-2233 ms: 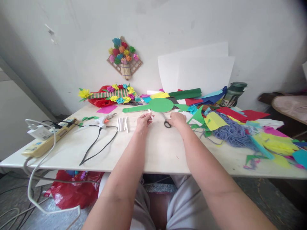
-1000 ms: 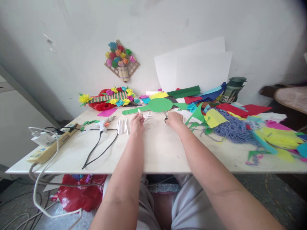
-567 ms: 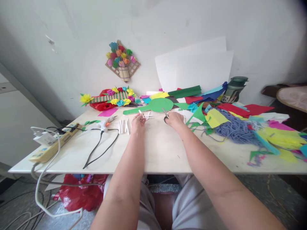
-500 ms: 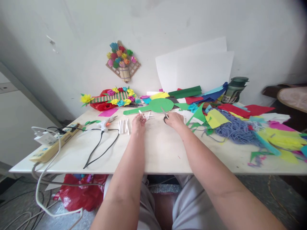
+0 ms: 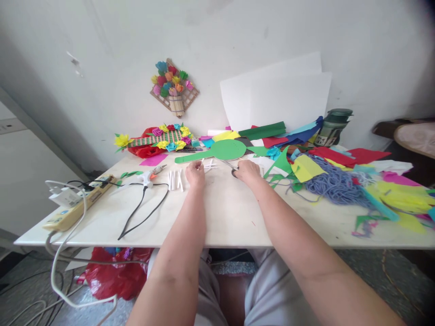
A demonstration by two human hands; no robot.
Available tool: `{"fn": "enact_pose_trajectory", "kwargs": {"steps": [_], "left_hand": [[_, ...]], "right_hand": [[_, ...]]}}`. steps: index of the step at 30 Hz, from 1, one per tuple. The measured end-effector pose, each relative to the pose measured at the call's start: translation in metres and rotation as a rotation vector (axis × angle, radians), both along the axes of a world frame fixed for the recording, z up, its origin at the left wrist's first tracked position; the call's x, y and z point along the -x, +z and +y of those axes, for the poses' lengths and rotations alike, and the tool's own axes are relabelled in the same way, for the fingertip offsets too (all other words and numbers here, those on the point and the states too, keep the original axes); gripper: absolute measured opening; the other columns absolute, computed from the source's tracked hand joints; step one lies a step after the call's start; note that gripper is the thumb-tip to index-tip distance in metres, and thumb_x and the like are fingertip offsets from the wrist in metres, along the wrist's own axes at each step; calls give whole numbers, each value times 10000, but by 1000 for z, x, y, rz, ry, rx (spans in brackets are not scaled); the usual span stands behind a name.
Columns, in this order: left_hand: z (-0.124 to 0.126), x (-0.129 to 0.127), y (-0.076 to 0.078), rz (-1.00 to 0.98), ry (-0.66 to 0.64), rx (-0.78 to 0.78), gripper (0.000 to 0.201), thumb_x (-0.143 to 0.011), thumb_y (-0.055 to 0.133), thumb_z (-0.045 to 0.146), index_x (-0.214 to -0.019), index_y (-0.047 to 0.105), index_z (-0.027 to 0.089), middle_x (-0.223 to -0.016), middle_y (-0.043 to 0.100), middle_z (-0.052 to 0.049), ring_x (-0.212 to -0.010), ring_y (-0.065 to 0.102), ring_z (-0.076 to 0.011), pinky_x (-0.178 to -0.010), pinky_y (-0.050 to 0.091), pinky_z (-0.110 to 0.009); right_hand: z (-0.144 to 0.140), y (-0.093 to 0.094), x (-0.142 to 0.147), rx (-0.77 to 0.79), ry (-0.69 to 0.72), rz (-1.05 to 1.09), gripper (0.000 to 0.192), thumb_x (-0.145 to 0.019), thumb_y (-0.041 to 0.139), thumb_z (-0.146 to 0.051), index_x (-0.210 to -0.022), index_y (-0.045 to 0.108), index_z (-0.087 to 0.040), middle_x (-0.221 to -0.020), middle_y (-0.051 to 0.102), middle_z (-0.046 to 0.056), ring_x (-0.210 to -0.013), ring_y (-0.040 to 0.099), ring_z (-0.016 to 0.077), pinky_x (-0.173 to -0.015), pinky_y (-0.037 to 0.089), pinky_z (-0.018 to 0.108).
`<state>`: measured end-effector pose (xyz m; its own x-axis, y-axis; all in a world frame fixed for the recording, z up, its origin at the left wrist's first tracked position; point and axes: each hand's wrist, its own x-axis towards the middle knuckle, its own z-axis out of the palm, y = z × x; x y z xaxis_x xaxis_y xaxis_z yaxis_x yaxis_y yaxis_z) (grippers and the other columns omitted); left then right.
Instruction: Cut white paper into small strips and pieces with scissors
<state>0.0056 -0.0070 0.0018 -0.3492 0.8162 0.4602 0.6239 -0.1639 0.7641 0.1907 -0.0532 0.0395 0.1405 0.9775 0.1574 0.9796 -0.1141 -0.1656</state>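
Both hands are far out on the white table (image 5: 220, 217), close together near the back. My left hand (image 5: 195, 172) is curled narrow, fingertips pinching a small white stick (image 5: 202, 160) that pokes up toward the green paddle cutout (image 5: 217, 151). Too small to tell how firm the pinch is. Just right of it a few more white stick pieces (image 5: 210, 165) lie crossed on the table, between the two hands.

My right hand (image 5: 248, 171) is closed over the scissors (image 5: 232, 168); the blades stick out to the left and look slightly parted, the dark handle loops mostly hidden under the fingers.

Left of my left hand: a row of white sticks (image 5: 175, 179) lying side by side, then the glue gun (image 5: 149, 174) with its black cord (image 5: 137, 210) trailing toward me. Further left, a power strip (image 5: 76, 203) near the table edge.

Right side: blue yarn pile (image 5: 331, 183), yellow paper (image 5: 304, 168), loose scraps in many colours. At the back, white sheets (image 5: 278, 97) lean on the wall, a dark green bottle (image 5: 333, 127) beside them. A flower craft (image 5: 159, 138) lies at the back left, another flower craft on the wall (image 5: 174, 86).
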Motion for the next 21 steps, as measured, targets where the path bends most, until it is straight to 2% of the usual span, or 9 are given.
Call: {"fn": "enact_pose_trajectory", "kwargs": {"steps": [5, 8, 13, 16, 18, 21], "left_hand": [[0, -1, -2, 74, -47, 93, 253, -712, 537, 156, -921, 681, 156, -935, 686, -69, -910, 608, -177, -885, 416, -267], [-2, -2, -1, 55, -42, 108, 351, -691, 494, 84, -990, 664, 154, -1002, 673, -69, -966, 598, -169, -904, 408, -253], [-8, 7, 4, -53, 96, 161, 445, -679, 433, 59, -1071, 621, 153, -1070, 644, -83, -1031, 577, -178, -900, 414, -264], [-11, 11, 8, 0, 163, 211, 425, -710, 444, 114, -1098, 602, 180, -1116, 623, -88, -1072, 555, -199, -933, 392, -296], [-13, 10, 10, 84, 143, 270, 437, -730, 477, 191, -1159, 561, 186, -1159, 602, -97, -1125, 520, -220, -962, 369, -323], [-13, 4, 9, 253, 48, 422, 660, -694, 577, 381, -1292, 428, 145, -1302, 492, -143, -1294, 330, -256, -1065, 228, -388]], "right_hand": [[2, -1, 0, 24, -3, 13, 349, -703, 560, -338, -979, 664, -151, -1019, 650, 144, -954, 607, 268, -721, 449, 304], [2, -3, 1, 37, 1, 14, 351, -696, 571, -333, -982, 664, -152, -1028, 647, 143, -958, 605, 271, -731, 450, 308], [3, -3, 1, 34, -6, 0, 360, -705, 570, -309, -1014, 656, -145, -1041, 640, 153, -983, 594, 273, -756, 448, 312], [3, -3, 1, 46, -9, 1, 370, -705, 572, -310, -1025, 651, -141, -1046, 637, 155, -986, 592, 272, -761, 449, 315], [3, -2, 1, 47, -9, -2, 374, -705, 571, -308, -1030, 649, -140, -1052, 635, 154, -989, 590, 273, -762, 448, 316], [1, -1, 2, 51, -19, -7, 375, -706, 569, -310, -1032, 648, -142, -1063, 630, 150, -992, 588, 270, -758, 447, 310]]}}
